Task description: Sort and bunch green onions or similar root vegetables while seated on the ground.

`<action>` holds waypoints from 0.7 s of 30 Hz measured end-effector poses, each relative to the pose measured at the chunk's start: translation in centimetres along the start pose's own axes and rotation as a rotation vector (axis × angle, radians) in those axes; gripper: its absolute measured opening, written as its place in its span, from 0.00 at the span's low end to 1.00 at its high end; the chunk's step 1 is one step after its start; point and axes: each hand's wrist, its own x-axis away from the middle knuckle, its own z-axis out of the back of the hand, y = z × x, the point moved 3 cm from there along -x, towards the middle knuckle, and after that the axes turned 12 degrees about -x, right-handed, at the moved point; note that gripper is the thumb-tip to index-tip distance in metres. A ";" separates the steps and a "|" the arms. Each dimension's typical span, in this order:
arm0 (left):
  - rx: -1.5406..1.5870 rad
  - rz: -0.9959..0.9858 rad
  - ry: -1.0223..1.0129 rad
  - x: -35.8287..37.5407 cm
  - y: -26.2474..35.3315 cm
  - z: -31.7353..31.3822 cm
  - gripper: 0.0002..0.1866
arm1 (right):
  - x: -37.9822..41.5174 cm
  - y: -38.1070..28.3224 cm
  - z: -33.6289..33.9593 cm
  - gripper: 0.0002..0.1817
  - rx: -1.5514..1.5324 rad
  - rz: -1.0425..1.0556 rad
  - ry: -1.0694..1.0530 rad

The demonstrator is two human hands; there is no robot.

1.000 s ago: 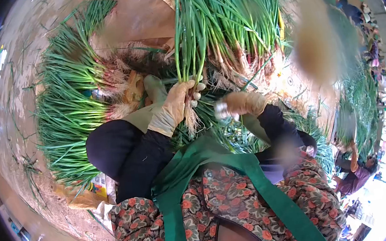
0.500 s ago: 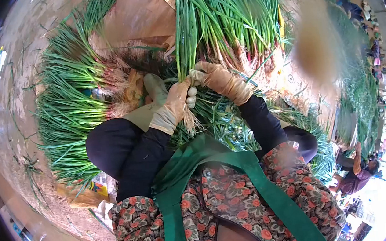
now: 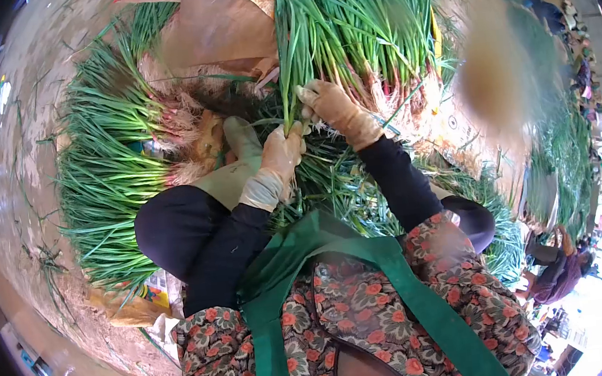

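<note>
My gloved left hand (image 3: 284, 151) is closed around a few spring onions (image 3: 292, 104), near their lower ends. Their green leaves point away from me, and the white bulbs are mostly hidden behind the fingers. Just above and to the right is my gloved right hand (image 3: 333, 109), its fingertips pinched together beside the stems. What those fingertips grip, if anything, is too small to make out. Beyond the right hand stands a thick pile of spring onions (image 3: 366, 41) with reddish bases and pale roots.
More spring onion bundles (image 3: 116, 171) lie to the left, roots facing inward. Loose green trimmings (image 3: 344, 183) cover the ground between my knees. A brown sheet (image 3: 218, 28) lies ahead. Another person (image 3: 555, 271) sits at the far right.
My right hand has moved up and slightly right, away from the bulbs. My left hand has shifted slightly and now covers most of the bulbs that showed before.
</note>
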 end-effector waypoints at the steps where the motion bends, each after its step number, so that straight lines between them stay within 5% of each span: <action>1: 0.111 0.032 -0.042 0.3 0.4 0.1 0.12 | 0.9 0.3 -0.2 0.21 -0.022 0.013 0.011; 2: 0.184 0.068 -0.059 0.5 0.8 0.3 0.12 | 2.5 0.1 -0.9 0.19 0.289 0.371 0.245; 6: 0.484 0.133 -0.199 0.1 0.7 1.2 0.15 | 2.8 0.4 4.0 0.06 -0.611 0.267 0.355; 7: 0.581 0.139 -0.233 0.3 0.9 1.3 0.15 | 2.6 2.0 5.1 0.07 -0.706 0.306 0.342; 8: 0.670 0.147 -0.274 0.4 1.3 1.4 0.15 | 1.6 5.0 5.3 0.08 -0.648 0.445 -0.070; 10: 0.804 0.119 -0.435 0.5 1.8 1.1 0.17 | 5.1 5.9 2.5 0.10 0.337 -0.294 -0.597; 11: 0.892 0.090 -0.555 0.3 1.5 1.1 0.18 | 7.9 3.0 2.1 0.13 0.827 -0.261 -0.739; 14: 1.011 0.107 -0.750 0.3 1.8 0.3 0.20 | 6.4 -0.2 3.0 0.18 0.230 0.444 0.083; 15: 1.014 0.127 -0.770 0.5 2.0 0.0 0.20 | 4.7 0.5 2.7 0.19 0.829 0.878 0.069; 17: 1.041 0.171 -0.849 0.5 1.8 -0.3 0.21 | 3.6 0.6 -0.3 0.19 -0.259 0.360 -0.118; 20: 1.004 0.136 -0.798 0.1 1.2 0.7 0.20 | 3.2 0.8 -2.2 0.19 -0.294 0.345 -0.172; 21: 0.912 0.179 -0.658 0.3 1.4 1.3 0.22 | 2.8 2.9 -1.8 0.18 -0.071 0.258 -0.100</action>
